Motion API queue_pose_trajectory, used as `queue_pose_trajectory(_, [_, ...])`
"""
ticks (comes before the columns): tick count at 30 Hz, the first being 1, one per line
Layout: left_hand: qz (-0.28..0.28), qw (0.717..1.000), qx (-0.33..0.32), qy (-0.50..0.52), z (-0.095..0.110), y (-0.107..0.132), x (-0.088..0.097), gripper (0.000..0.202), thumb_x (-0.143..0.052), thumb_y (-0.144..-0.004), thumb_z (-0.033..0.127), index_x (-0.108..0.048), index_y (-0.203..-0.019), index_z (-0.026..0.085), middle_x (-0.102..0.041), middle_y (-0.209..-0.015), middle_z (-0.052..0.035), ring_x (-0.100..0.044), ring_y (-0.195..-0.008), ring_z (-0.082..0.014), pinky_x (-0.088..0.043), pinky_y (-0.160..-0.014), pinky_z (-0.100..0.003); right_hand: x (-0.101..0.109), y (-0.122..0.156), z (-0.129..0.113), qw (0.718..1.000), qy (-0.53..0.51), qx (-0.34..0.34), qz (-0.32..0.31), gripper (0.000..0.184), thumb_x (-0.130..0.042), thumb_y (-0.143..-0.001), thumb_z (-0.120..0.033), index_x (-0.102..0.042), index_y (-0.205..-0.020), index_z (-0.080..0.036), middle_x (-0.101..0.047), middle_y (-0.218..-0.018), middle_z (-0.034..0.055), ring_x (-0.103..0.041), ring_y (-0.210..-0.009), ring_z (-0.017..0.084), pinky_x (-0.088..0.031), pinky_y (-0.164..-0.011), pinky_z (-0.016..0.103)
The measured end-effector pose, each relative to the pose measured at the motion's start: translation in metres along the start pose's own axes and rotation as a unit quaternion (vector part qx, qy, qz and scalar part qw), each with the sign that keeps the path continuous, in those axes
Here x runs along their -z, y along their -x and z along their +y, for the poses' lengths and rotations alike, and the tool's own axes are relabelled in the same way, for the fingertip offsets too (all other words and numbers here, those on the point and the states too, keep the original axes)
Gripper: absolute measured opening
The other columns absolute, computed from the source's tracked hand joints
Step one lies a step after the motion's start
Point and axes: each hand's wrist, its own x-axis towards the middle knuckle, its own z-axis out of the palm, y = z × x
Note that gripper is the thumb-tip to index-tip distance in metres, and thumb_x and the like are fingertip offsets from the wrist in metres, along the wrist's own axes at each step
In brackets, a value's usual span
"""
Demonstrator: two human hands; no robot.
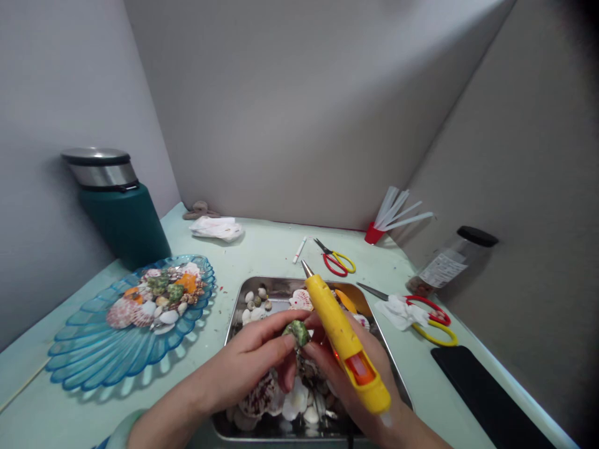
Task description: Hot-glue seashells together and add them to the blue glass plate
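Note:
A small green shell (298,333) is pinched between the thumb and fingers of my left hand (255,346). My right hand (327,366) grips a yellow hot glue gun (330,313), its metal nozzle pointing up and away to the left. An orange-red light glows in the gun's window. Fingertips of the right hand also reach close to the green shell; whether they touch it I cannot tell. Beneath both hands lies a metal tray (282,303) holding a scallop shell (301,300), white shells (294,400) and small snail shells. The hands hide the tray's middle.
At left, a blue shell-shaped plate (100,342) carries assorted shells, with a green flask (122,221) behind. Scissors (337,260) lie beyond the tray. To the right are larger scissors (442,332), tissue (401,312), a black slab (482,390), a jar (444,265) and glue sticks (392,211).

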Motion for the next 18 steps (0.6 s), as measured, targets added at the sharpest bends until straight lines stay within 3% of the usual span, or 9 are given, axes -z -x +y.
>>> queue_pose_trajectory(11, [0.012, 1.000, -0.009, -0.025, -0.0010, -0.0009, 0.0010, 0.045, -0.047, -0.088, 0.031, -0.046, -0.131, 0.022, -0.060, -0.060, 0.0016, -0.056, -0.060, -0.0147, -0.044, -0.064, -0.026, 0.0024, -0.0017, -0.0004, 0.999, 0.019, 0.048, -0.009, 0.033, -0.066, -0.075, -0.010, -0.060, -0.103, -0.027, -0.065, -0.099, 0.0006, -0.061, -0.091, 0.019, -0.049, -0.081, 0.028])
queue_pose_trajectory(18, [0.016, 0.997, -0.025, -0.075, 0.0020, 0.0003, 0.0005, 0.042, -0.046, -0.088, 0.031, -0.048, -0.129, 0.023, -0.060, -0.061, 0.0017, -0.055, -0.061, -0.0145, -0.044, -0.065, -0.026, 0.0038, 0.0003, 0.0028, 0.998, 0.022, 0.047, -0.024, 0.034, -0.065, -0.077, -0.011, -0.059, -0.105, -0.029, -0.064, -0.100, -0.0009, -0.062, -0.088, 0.018, -0.049, -0.079, 0.027])
